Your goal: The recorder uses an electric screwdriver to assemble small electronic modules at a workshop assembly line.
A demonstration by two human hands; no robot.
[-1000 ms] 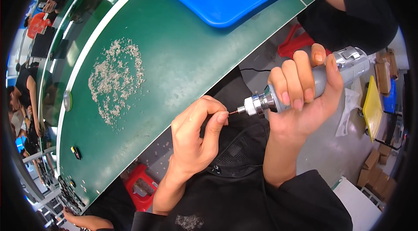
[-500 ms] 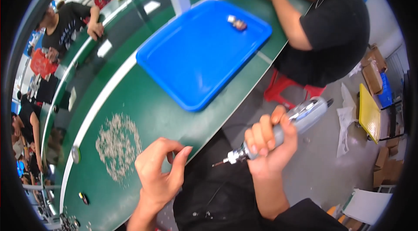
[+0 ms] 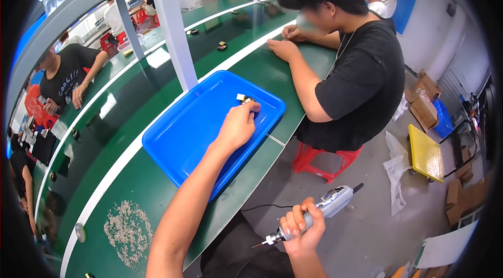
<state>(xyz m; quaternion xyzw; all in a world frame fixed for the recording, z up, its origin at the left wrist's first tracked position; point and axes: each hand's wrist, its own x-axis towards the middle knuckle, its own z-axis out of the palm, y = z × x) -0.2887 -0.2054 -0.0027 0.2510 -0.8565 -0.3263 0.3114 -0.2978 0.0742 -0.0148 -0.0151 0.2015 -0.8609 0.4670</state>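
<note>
My left hand (image 3: 238, 126) reaches into the far right part of a blue tray (image 3: 178, 155). Its fingers are curled onto a small part (image 3: 241, 98) with a pale yellow-white end; my fingers cover most of it, so its kind is unclear. Low on the right, beside the table edge, my right hand (image 3: 304, 228) is wrapped around a grey electric screwdriver (image 3: 334, 202). The screwdriver's thin bit points left, in the air over my dark clothing, touching nothing.
Many tiny pale pieces (image 3: 128, 233) lie spread on the green table (image 3: 230, 218). A round green-and-white object (image 3: 80, 232) rests by the white strip. A co-worker in black (image 3: 361, 79) sits on a red stool (image 3: 325, 162) beyond the tray. A grey post (image 3: 175, 32) rises behind it.
My left hand has gone from above the table edge out into the tray and onto the small part. The right hand still holds the screwdriver, now lower in view. The view has tilted up.
</note>
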